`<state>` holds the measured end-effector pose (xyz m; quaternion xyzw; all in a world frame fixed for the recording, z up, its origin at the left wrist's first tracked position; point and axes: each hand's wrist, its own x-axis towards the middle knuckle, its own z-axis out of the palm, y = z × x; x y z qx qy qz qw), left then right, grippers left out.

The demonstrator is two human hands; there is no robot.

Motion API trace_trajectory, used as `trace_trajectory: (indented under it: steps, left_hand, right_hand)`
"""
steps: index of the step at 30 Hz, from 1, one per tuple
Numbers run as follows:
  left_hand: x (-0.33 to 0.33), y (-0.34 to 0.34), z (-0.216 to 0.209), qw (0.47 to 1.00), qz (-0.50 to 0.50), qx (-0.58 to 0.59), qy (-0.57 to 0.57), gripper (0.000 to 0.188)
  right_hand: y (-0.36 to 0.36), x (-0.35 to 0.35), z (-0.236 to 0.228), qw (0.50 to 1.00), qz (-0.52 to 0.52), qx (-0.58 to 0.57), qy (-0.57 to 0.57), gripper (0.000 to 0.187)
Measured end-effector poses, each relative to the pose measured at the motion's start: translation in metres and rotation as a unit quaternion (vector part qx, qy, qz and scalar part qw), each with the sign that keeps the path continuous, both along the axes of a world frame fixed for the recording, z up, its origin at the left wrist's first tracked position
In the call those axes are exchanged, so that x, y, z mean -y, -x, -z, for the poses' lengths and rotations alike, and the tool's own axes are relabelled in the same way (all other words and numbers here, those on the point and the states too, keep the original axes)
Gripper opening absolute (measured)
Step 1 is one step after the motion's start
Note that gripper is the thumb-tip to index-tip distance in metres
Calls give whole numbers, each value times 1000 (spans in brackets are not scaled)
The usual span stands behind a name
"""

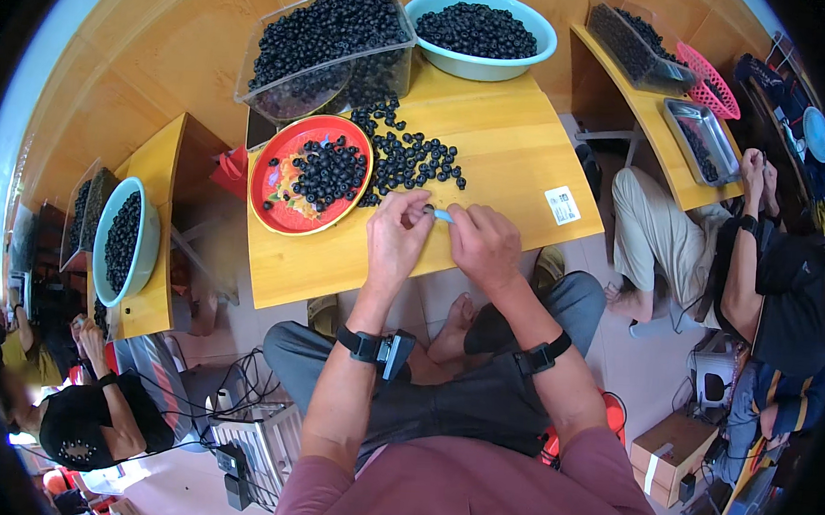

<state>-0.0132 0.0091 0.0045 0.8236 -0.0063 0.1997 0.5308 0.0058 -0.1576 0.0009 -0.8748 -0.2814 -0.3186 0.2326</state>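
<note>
Over the near edge of a yellow wooden table (520,161), my two hands meet. My left hand (398,231) pinches a small dark round piece (428,209) between thumb and fingertips. A slim light-blue tool (444,216) sticks out of my closed right hand (484,243), its tip close to that piece. Loose black bead-like balls (418,160) lie spread on the table just beyond my hands. To their left stands a red plate (268,208) with a floral pattern, holding a heap of the same balls. What the tool's tip touches is too small to tell.
At the table's back are a clear plastic bin (386,56) and a pale turquoise basin (478,72), both full of black balls. People work at side tables, with another basin (147,253) left and a metal tray (717,134) right. A cardboard box (673,453) sits on the floor.
</note>
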Motion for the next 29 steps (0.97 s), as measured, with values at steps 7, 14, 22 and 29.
trace_trajectory:
  steps: [7, 14, 22, 29]
  left_hand:
    - [1, 0, -1, 1000, -6, -7, 19, 34]
    - [0, 0, 2, 994, 10, -50, 93, 35]
    - [-1, 0, 8, 974, -4, -35, 222, 32]
    - [-7, 1, 9, 996, -18, 33, 77, 28]
  right_hand:
    - [0, 0, -3, 1000, 2, -6, 15, 8]
    - [-1, 0, -1, 1000, 2, -4, 10, 8]
    - [-2, -4, -1, 998, 49, -29, -2, 4]
    - [0, -5, 2, 998, 60, -27, -9, 11]
